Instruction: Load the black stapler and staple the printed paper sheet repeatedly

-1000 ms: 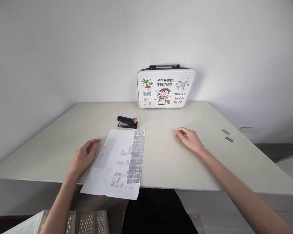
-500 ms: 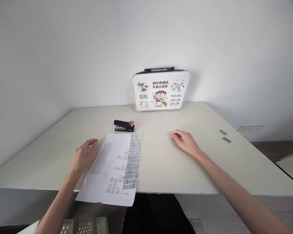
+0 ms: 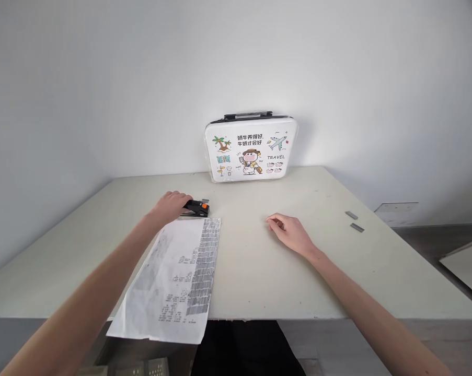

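My left hand reaches forward and its fingers close over the rear of a black stapler with an orange tab, which sits on the pale table. Just in front of the stapler lies a printed sheet of paper, its near end hanging over the table's front edge. My right hand rests on the table to the right of the paper, fingers loosely curled, holding nothing.
A white case with cartoon travel pictures and a black handle leans against the wall at the back of the table. Two strips of staples lie near the table's right edge. A perforated metal object shows below the table at bottom left.
My left hand has left the paper's side and moved forward onto the stapler. My right hand has barely moved. The view has shifted a little to the right.
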`<move>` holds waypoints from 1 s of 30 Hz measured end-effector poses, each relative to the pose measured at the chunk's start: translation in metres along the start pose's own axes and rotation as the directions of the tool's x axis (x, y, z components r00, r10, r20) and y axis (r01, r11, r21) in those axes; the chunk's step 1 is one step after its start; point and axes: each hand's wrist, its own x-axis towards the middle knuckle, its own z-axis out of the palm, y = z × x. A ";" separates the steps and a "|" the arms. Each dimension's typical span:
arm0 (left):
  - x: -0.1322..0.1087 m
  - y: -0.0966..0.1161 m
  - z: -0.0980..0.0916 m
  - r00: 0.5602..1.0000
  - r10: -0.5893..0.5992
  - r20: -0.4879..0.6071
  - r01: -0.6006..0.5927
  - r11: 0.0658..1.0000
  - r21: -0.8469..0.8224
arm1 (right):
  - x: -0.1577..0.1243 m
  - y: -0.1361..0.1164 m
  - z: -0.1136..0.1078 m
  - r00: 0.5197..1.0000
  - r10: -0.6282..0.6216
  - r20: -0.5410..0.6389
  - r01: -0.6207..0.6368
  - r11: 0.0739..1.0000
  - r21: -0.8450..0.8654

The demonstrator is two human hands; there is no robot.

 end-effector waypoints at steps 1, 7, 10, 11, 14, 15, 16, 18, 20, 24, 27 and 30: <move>0.002 -0.001 -0.003 1.000 -0.005 0.003 0.005 1.000 -0.001 | 0.000 -0.001 0.000 1.000 0.001 0.001 -0.001 1.000 0.006; -0.011 0.032 -0.029 0.995 -0.009 -0.103 0.009 1.000 -0.001 | 0.000 -0.004 -0.001 0.999 0.030 -0.010 -0.030 0.996 0.086; -0.025 0.075 -0.040 0.977 0.069 -0.200 -0.089 0.992 -0.092 | 0.001 -0.003 0.000 0.997 0.073 -0.024 -0.068 0.982 0.176; -0.031 0.092 -0.042 0.971 0.084 -0.224 -0.118 0.982 -0.145 | 0.001 -0.002 0.000 0.995 0.090 -0.030 -0.082 0.974 0.212; -0.045 0.142 -0.040 0.965 0.094 -0.245 -0.169 0.938 -0.304 | 0.003 -0.001 -0.001 0.990 0.133 -0.049 -0.111 0.944 0.311; -0.048 0.158 -0.037 0.964 0.090 -0.250 -0.177 0.920 -0.351 | 0.004 -0.001 -0.002 0.988 0.142 -0.055 -0.115 0.934 0.338; -0.051 0.172 -0.034 0.965 0.097 -0.245 -0.188 0.903 -0.385 | 0.005 -0.001 -0.003 0.987 0.149 -0.060 -0.117 0.925 0.361; -0.054 0.196 -0.027 0.967 0.104 -0.233 -0.199 0.881 -0.429 | 0.006 -0.001 -0.005 0.985 0.157 -0.067 -0.118 0.910 0.397; -0.053 0.212 -0.021 0.968 0.111 -0.226 -0.203 0.872 -0.445 | 0.006 -0.002 -0.008 0.985 0.159 -0.063 -0.119 0.900 0.420; -0.048 0.227 -0.014 0.970 0.094 -0.223 -0.189 0.870 -0.455 | 0.004 -0.007 -0.010 0.989 0.149 -0.025 -0.122 0.887 0.446; -0.045 0.228 -0.009 0.971 0.086 -0.221 -0.187 0.852 -0.489 | 0.002 -0.010 -0.010 0.991 0.131 0.022 -0.127 0.882 0.455; -0.046 0.226 -0.004 0.972 0.077 -0.223 -0.187 0.827 -0.531 | 0.000 -0.011 -0.008 0.992 0.106 0.072 -0.127 0.883 0.452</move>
